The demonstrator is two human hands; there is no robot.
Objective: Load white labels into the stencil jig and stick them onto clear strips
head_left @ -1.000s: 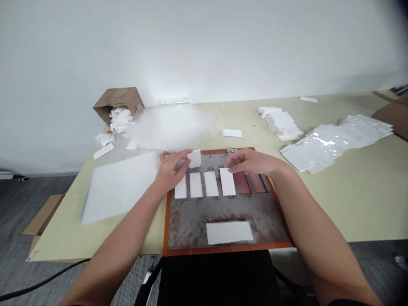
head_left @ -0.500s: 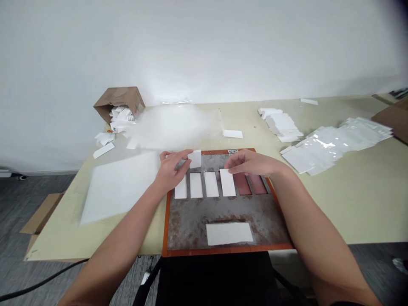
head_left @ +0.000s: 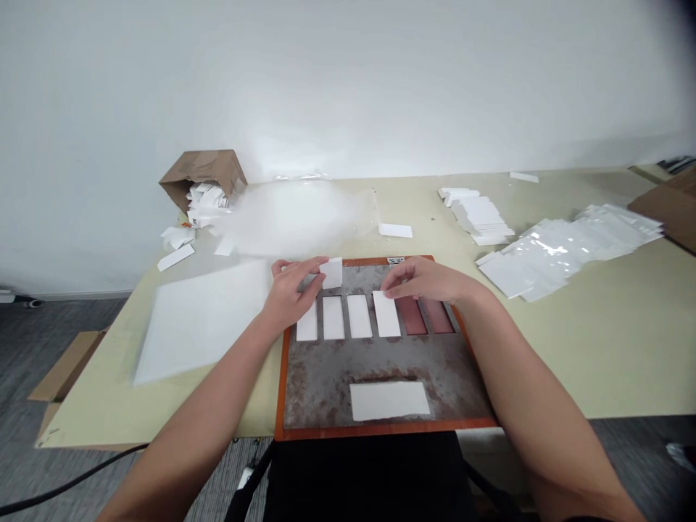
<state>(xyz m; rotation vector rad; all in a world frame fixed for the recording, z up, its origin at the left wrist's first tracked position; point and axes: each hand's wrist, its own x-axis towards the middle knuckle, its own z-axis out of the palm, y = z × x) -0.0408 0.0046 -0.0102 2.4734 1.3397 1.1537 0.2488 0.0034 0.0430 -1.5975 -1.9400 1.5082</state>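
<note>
Card (head_left: 330,273) sits pinched between thumb and fingers of our left hand (head_left: 291,290), at 12 o'clock on the rusty board (head_left: 280,377). Our right hand (head_left: 424,280) lays its fingertips (head_left: 383,291) on the top end of a white strip (head_left: 386,317), and we cannot tell whether it pinches; two red slots (head_left: 424,316) lie at 3 o'clock from that strip

Beneath my left hand (head_left: 293,293) and right hand (head_left: 421,281) lies a grey metal plate (head_left: 326,373) blotched with rust-brown and edged in bright orange, carrying a row of white rectangular cards (head_left: 359,316) and, under my right hand, two dull red rectangular slots (head_left: 412,317), with a pale cream table (head_left: 598,355) on both sides of my hands.
</note>
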